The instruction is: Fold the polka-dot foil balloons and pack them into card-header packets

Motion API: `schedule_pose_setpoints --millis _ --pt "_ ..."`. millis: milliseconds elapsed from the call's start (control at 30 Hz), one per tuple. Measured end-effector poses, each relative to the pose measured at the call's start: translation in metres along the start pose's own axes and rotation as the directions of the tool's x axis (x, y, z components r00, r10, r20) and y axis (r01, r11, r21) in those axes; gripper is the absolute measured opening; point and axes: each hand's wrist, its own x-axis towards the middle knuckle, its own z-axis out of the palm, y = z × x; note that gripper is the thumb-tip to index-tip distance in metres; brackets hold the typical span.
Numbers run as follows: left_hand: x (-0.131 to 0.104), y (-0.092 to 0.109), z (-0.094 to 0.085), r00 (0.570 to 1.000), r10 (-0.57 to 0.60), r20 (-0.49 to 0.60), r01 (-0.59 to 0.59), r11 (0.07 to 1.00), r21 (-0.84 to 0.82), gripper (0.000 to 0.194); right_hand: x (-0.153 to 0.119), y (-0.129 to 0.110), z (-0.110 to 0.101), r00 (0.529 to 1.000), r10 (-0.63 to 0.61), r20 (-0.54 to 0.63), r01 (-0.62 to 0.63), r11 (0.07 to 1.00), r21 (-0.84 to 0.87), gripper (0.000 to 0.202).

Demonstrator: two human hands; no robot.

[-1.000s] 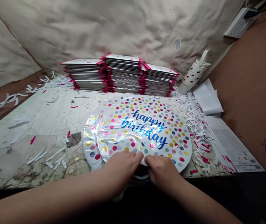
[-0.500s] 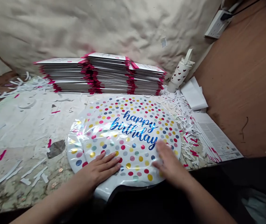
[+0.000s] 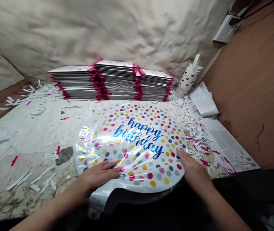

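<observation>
Flat foil balloons with coloured dots and blue "happy birthday" lettering [image 3: 137, 138] lie on the table at its front edge, at least two overlapping. My left hand [image 3: 100, 175] rests flat on the lower left of the top balloon, fingers spread and pointing right. At the right rim is my right hand [image 3: 194, 170], its fingertips on the balloon's edge; thumb and lower fingers are partly hidden, so whether it pinches the foil is unclear. A silvery tail [image 3: 98, 202] of the foil hangs over the table's front edge beside my left wrist.
Three stacks of flat packets with pink edges [image 3: 117, 80] stand at the back. A white bottle with hearts [image 3: 188, 78] leans right of them. Paper shreds [image 3: 192, 112] and printed sheets [image 3: 230, 144] lie on the right. A power strip [image 3: 226, 29] hangs on the wall.
My right hand has moved right, from above the balloon's lower right to its rim. My left hand has shifted slightly left and stays flat. The top balloon's lower edge has turned a little.
</observation>
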Motion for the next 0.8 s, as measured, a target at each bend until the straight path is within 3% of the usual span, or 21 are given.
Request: schedule_pose_setpoints --millis 100,200,300,367,433,533,600,633,667,700,767,800 --pt "-0.007 -0.010 0.003 0.996 0.069 0.048 -0.075 0.988 0.133 0.050 0.009 0.036 0.000 0.983 -0.183 0.002 0.183 0.983 -0.019 0.057" --pt "-0.012 -0.024 -0.002 1.000 0.008 0.015 -0.012 0.965 0.262 0.064 0.017 0.046 -0.006 0.953 -0.301 0.043 0.296 0.950 0.096 0.055" --pt "-0.014 -0.045 -0.021 0.991 -0.134 -0.024 0.135 0.956 0.260 0.054 0.030 0.052 -0.016 0.967 -0.227 0.116 0.186 0.939 0.290 0.050" --pt "-0.007 -0.059 -0.039 0.973 -0.232 0.000 0.230 0.962 0.146 0.043 0.047 0.058 -0.025 0.973 -0.127 0.191 0.033 0.902 0.431 0.040" --pt "0.008 -0.069 -0.059 0.916 -0.401 -0.006 0.401 0.916 -0.001 0.040 0.072 0.063 -0.034 0.965 0.005 0.263 -0.161 0.802 0.575 0.031" --pt "0.041 -0.073 -0.080 0.760 -0.638 -0.120 0.636 0.769 -0.060 0.049 0.112 0.064 -0.042 0.937 0.155 0.312 -0.334 0.655 0.678 0.038" --pt "0.060 -0.064 -0.083 0.689 -0.666 -0.286 0.696 0.719 0.002 0.047 0.135 0.058 -0.041 0.929 0.204 0.308 -0.364 0.648 0.669 0.040" --pt "0.066 -0.057 -0.079 0.682 -0.633 -0.366 0.691 0.722 0.040 0.047 0.143 0.054 -0.040 0.929 0.222 0.298 -0.367 0.662 0.653 0.038" --pt "0.071 -0.049 -0.073 0.701 -0.573 -0.424 0.663 0.743 0.093 0.046 0.151 0.050 -0.038 0.927 0.240 0.290 -0.374 0.673 0.638 0.037" --pt "0.073 -0.041 -0.064 0.752 -0.491 -0.439 0.604 0.781 0.160 0.047 0.157 0.047 -0.037 0.924 0.258 0.282 -0.381 0.685 0.621 0.035" --pt "0.071 -0.028 -0.042 0.876 -0.340 -0.343 0.444 0.846 0.296 0.049 0.167 0.045 -0.035 0.917 0.297 0.267 -0.399 0.715 0.574 0.033" --pt "0.068 -0.024 -0.031 0.912 -0.309 -0.269 0.390 0.855 0.342 0.052 0.173 0.046 -0.036 0.911 0.321 0.258 -0.411 0.732 0.543 0.033"
